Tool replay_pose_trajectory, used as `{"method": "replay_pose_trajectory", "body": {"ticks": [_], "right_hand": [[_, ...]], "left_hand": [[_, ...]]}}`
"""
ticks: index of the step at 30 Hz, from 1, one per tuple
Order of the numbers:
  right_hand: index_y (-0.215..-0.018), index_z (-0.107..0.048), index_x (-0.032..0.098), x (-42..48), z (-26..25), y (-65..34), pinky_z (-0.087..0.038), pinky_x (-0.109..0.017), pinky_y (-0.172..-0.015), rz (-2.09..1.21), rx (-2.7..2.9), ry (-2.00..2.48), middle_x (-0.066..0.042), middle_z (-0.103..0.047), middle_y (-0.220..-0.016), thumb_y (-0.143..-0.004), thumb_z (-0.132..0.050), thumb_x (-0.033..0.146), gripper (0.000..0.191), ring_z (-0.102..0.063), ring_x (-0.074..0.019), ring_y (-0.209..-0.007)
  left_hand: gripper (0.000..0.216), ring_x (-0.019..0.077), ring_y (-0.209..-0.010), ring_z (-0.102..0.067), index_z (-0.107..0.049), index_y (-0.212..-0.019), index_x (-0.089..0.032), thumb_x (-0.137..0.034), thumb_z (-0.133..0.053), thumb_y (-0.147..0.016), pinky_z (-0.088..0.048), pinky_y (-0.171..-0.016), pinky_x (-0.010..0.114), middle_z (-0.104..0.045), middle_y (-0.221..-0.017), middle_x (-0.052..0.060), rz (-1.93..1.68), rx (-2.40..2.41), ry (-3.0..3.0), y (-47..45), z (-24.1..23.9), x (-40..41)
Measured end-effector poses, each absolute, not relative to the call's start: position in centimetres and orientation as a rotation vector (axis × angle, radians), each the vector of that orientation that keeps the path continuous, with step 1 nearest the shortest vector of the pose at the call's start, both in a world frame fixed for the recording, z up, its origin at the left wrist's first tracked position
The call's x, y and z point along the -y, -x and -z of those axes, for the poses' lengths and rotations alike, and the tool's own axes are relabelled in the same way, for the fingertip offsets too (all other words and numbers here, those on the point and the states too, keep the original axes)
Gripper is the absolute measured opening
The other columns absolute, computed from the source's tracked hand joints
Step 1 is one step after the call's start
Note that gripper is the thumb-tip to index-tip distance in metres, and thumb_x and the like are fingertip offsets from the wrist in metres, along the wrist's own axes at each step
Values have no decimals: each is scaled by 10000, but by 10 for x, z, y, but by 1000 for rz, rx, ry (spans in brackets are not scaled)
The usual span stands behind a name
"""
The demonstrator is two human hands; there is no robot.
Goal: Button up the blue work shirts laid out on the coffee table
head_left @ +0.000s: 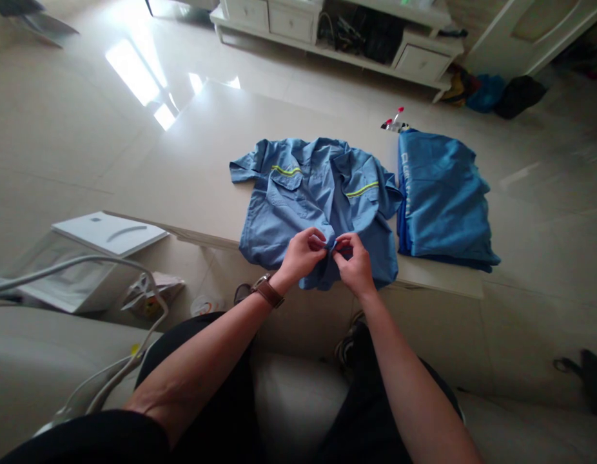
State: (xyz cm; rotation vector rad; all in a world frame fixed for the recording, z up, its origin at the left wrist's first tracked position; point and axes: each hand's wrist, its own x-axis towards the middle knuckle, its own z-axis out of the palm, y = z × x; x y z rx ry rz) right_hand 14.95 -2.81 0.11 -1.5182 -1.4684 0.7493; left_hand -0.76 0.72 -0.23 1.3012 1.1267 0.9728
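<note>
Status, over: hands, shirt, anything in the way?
Left hand and right hand pinching the blue shirt low on its front opening. Shirt front-up on table, collar at far side. Folded blue clothes close on the right.

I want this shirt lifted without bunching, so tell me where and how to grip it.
Probably pinch both shoulders of the shirt, one per hand, from the far, collar side: it lies front up with sleeves out to the sides, and the left hand and right hand pinch its front lower down.
</note>
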Motion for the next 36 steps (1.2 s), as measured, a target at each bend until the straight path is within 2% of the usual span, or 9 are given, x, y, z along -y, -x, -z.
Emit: {"method": "replay_pose_trajectory", "body": {"ticks": [6, 15, 24, 32, 36], "right_hand": [[-998, -600, 236, 27, -5, -149, -515, -331, -770, -838, 1346, 1487, 6, -648, -826, -768, -677, 242, 242, -628, -181, -761], [-1019, -607, 234, 27, -5, -149, -537, -331, -759, -814, 1395, 1492, -16, -683, -857, -806, -664, 257, 221, -652, -189, -781], [-1053, -617, 230, 26, -6, -153, -536, -324, -754, -802, 1397, 1491, -15, -694, -855, -863, -643, 307, 207, -662, -181, -767], [-1045, -616, 237, 26, -7, -155, -542, -330, -757, -840, 1419, 1476, -11, -696, -856, -800, -696, 273, 260, -666, -184, -779], [-1050, -584, 246, 27, -8, -154, -542, -336, -785, -805, 1492, 1464, -8, -676, -864, -826, -643, 234, 232, -661, -187, -803]], "left_hand": [[240, 111, -691, -647, -622, -862, -190, -81, -708, -666, -477, -623, 193, -669, -746, -29, -987, -1169, -1387, 7, -2, -4], [243, 106, -709, -642, -633, -921, -195, -112, -704, -704, -466, -633, 188, -696, -795, -21, -931, -1150, -1497, 8, -9, 0], [229, 104, -704, -626, -625, -896, -199, -42, -636, -729, -453, -646, 201, -693, -805, -22, -972, -1154, -1568, 7, -8, -1], [199, 136, -788, -654, -635, -933, -214, -63, -592, -811, -480, -744, 239, -711, -864, -2, -950, -1176, -1857, 9, -10, 1], [282, 137, -806, -676, -634, -982, -215, -30, -603, -772, -499, -752, 229, -721, -886, -2, -939, -1127, -1777, 9, -11, -1]]}}
